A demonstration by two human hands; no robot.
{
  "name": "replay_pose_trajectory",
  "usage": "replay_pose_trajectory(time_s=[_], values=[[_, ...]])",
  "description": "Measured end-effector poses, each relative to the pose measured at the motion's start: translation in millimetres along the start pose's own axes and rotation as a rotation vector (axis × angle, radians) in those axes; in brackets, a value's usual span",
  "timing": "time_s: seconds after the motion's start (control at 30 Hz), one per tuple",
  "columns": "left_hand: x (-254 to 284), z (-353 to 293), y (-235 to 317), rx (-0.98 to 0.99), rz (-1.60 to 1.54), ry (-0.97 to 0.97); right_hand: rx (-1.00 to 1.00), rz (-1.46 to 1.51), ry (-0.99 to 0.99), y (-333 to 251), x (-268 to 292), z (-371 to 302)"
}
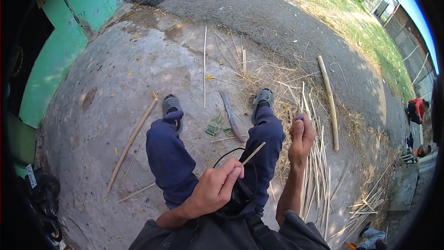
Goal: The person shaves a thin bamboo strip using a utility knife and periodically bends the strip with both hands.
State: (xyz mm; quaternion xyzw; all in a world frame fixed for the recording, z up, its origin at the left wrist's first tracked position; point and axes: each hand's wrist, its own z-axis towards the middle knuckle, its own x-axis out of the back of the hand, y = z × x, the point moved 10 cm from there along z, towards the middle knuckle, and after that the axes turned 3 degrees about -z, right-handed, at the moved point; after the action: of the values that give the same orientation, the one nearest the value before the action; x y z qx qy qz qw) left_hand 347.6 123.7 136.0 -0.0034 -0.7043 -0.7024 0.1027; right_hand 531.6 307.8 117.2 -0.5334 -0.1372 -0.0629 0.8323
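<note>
Over my lap, my left hand [216, 186] is closed around a thin bamboo strip [254, 153], whose pale end sticks out past my thumb toward the upper right. My right hand [301, 140], raised beside my right knee, is closed too. A small blue end [299, 117] shows at its fingertips; the rest of that object is hidden. On the ground between my feet lies a machete [228, 111] with a dark blade and a brown handle. Many split bamboo strips [319, 187] lie in a loose pile beneath and beside my right forearm.
A bamboo pole [133, 144] lies left of my legs and a thicker one [329, 102] to the right. A long thin stick [205, 67] lies ahead. Dry shavings [273, 71] litter the concrete. More strips [367, 206] and another person [417, 110] are at far right; a green wall [58, 60] stands left.
</note>
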Motion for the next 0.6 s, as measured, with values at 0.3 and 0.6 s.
replay_pose_trajectory(time_s=[0.3,0.6], values=[[2,10,-8,-0.002,-0.077,-0.033,0.388,-0.171,-0.455,-79,-59,-62],[-21,3,-35,0.309,-0.679,-0.271,0.401,-0.284,-0.367,-78,-62,-60]])
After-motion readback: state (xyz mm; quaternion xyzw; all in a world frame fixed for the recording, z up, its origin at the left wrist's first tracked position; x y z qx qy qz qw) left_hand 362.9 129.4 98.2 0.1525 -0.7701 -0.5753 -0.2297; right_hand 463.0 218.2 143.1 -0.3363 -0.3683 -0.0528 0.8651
